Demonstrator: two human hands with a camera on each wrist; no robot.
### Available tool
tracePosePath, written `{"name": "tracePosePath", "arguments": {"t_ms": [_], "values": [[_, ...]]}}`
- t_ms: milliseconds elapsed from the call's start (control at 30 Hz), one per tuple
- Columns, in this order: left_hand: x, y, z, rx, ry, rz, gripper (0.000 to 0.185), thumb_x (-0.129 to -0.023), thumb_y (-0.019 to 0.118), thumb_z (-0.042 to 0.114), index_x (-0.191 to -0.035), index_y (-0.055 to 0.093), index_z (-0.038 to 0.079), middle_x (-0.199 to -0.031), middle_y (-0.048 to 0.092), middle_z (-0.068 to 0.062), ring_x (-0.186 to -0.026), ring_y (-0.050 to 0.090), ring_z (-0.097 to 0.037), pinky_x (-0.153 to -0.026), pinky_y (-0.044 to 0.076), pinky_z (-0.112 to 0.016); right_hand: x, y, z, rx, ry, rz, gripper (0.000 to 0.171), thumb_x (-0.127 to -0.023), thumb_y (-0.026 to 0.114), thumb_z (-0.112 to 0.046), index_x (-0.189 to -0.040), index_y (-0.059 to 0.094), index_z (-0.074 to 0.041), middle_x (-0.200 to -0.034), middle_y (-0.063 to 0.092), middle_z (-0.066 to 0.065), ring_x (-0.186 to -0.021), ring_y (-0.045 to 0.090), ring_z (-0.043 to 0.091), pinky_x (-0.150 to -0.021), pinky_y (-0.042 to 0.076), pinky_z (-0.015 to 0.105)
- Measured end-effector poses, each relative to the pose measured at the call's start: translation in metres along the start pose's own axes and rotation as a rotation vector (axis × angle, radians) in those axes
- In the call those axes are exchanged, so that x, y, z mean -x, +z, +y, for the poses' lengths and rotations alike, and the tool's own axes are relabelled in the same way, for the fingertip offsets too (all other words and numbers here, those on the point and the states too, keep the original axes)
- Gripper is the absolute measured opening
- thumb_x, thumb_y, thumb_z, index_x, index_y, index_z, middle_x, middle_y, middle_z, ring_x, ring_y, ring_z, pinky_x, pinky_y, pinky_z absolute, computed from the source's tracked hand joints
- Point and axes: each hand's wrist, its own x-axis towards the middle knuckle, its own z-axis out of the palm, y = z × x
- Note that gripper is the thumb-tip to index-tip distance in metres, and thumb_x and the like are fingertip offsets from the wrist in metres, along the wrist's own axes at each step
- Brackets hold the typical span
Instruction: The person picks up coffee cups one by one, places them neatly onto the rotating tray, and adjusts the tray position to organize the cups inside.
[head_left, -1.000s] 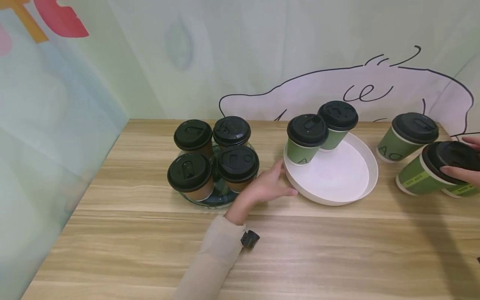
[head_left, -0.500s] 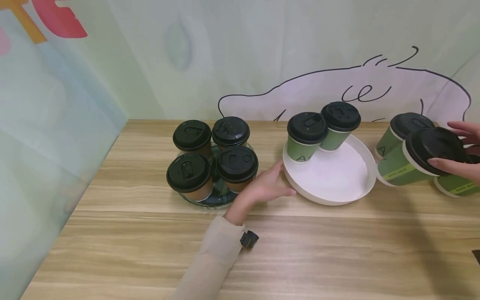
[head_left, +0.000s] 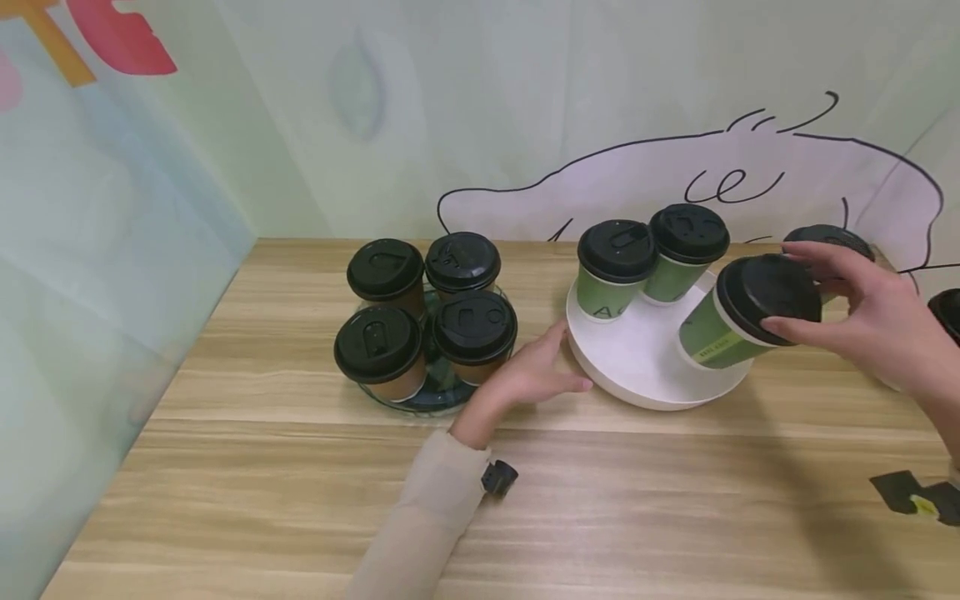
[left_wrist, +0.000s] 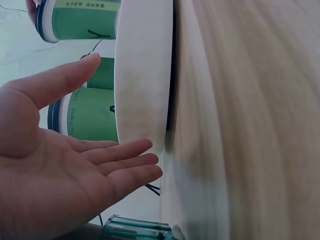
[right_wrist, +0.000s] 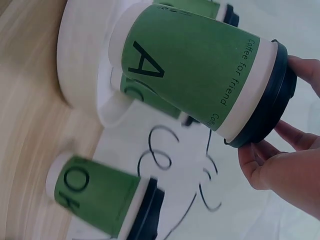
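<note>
My right hand (head_left: 873, 321) grips a green paper coffee cup (head_left: 708, 333) by its black lid, thumb on the near side and fingers behind. The cup tilts over the right part of a round white tray (head_left: 637, 371); in the right wrist view its base (right_wrist: 122, 37) overlaps the tray wall. Two more lidded green cups, a front one (head_left: 600, 293) and a rear one (head_left: 667, 279), stand at the tray's back left. At the tray's left side rests my left hand (head_left: 534, 367), its fingers nearly straight; the left wrist view has the fingertips (left_wrist: 142, 147) right at the wall.
Several brown cups with black lids, one in front (head_left: 393, 385), stand on a round glass tray (head_left: 420, 408) at left. Right of the white tray are a green cup (right_wrist: 100, 192) and another black lid (head_left: 948, 310) at the frame edge. A printed backdrop (head_left: 510, 125) closes the rear.
My right hand has carried the green cup leftward from beside the other right-hand cups to over the white tray. My left hand stays at the tray's side.
</note>
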Motion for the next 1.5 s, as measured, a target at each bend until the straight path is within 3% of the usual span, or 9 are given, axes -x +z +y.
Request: {"name": "tracePosePath", "arguments": {"t_ms": [133,267,533,733,1067,1300,1500], "values": [[0.0,-0.001,0.001,-0.009,0.004,0.001,0.084,-0.082,0.068,0.019,-0.146,0.015,0.007,-0.142,0.036,-0.014,-0.129,0.033,-0.025,-0.104,0.029,-0.038,-0.004,0.011,-0.015,-0.009,-0.042,-0.076,0.081,-0.07,0.079,-0.016,-0.138,0.037,-0.005,-0.121,0.044,0.026,-0.104,0.045,0.044,-0.075,0.036,0.042],[0.0,-0.001,0.001,-0.019,0.006,-0.004,0.084,-0.082,0.069,0.019,-0.146,0.016,0.006,-0.141,0.036,-0.014,-0.129,0.033,-0.026,-0.104,0.03,-0.038,-0.008,0.022,-0.025,-0.028,-0.083,-0.12,0.08,-0.068,0.08,-0.014,-0.135,0.038,-0.003,-0.12,0.046,0.025,-0.103,0.047,0.044,-0.076,0.035,0.051],[0.0,-0.002,0.001,-0.034,0.011,-0.014,0.091,-0.082,0.069,0.018,-0.147,0.006,0.007,-0.147,0.025,-0.013,-0.133,0.026,-0.025,-0.106,0.026,-0.038,-0.016,0.042,-0.038,-0.098,-0.212,-0.154,0.075,-0.068,0.079,-0.009,-0.132,0.041,0.001,-0.124,0.046,0.022,-0.103,0.046,0.038,-0.08,0.037,0.033],[0.0,-0.003,0.001,-0.038,0.024,-0.011,0.086,-0.082,0.068,0.018,-0.146,0.013,0.005,-0.142,0.035,-0.014,-0.13,0.032,-0.025,-0.104,0.028,-0.038,-0.022,0.054,-0.049,-0.106,-0.332,-0.126,0.071,-0.066,0.08,-0.008,-0.127,0.046,0.005,-0.122,0.051,0.021,-0.1,0.048,0.03,-0.078,0.037,0.015],[0.0,-0.002,0.001,-0.054,0.023,-0.017,0.084,-0.082,0.068,0.019,-0.145,0.014,0.004,-0.141,0.036,-0.015,-0.129,0.033,-0.026,-0.104,0.029,-0.036,-0.024,0.06,-0.062,-0.093,-0.327,-0.158,0.07,-0.069,0.079,-0.012,-0.129,0.045,0.001,-0.122,0.049,0.021,-0.096,0.05,0.033,-0.076,0.04,0.041],[0.0,-0.001,-0.001,-0.035,0.037,-0.027,0.088,-0.083,0.067,0.019,-0.146,0.007,0.003,-0.147,0.024,-0.014,-0.133,0.025,-0.024,-0.107,0.024,-0.035,-0.023,0.062,-0.067,-0.081,-0.317,-0.153,0.069,-0.069,0.079,-0.013,-0.129,0.046,-0.001,-0.117,0.051,0.019,-0.094,0.05,0.032,-0.074,0.04,0.042],[0.001,-0.002,-0.001,-0.039,0.046,-0.029,0.089,-0.083,0.067,0.019,-0.146,0.006,0.004,-0.146,0.027,-0.014,-0.132,0.028,-0.024,-0.106,0.025,-0.035,-0.025,0.064,-0.069,-0.093,-0.33,-0.149,0.069,-0.069,0.079,-0.012,-0.128,0.046,-0.001,-0.117,0.051,0.019,-0.098,0.051,0.035,-0.078,0.042,0.047]]}}
